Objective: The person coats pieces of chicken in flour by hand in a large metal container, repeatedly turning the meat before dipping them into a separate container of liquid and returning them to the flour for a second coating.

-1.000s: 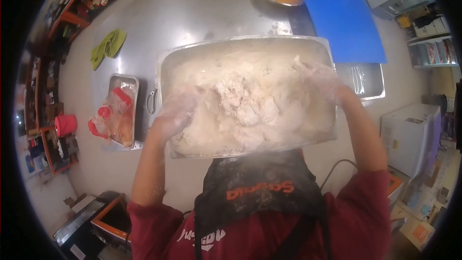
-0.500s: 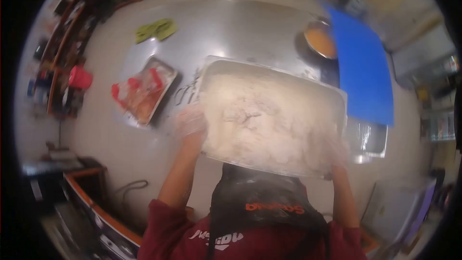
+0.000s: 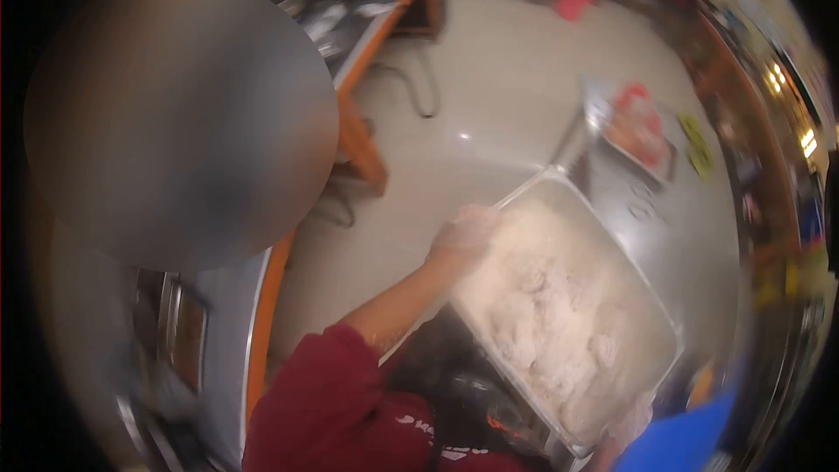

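While white flour-coated lumps fill the large rectangular steel pan, coating seems done | floury left hand clasps its rim | right hand, lower right of frame, blurred: grip cannot be told

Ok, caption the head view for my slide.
The left hand grips the corner of a metal tray heaped with floured pieces.

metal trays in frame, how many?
2. The large tray of floured pieces, left hand on its edge; the small tray with red packets beyond it. Motion blur may hide others.
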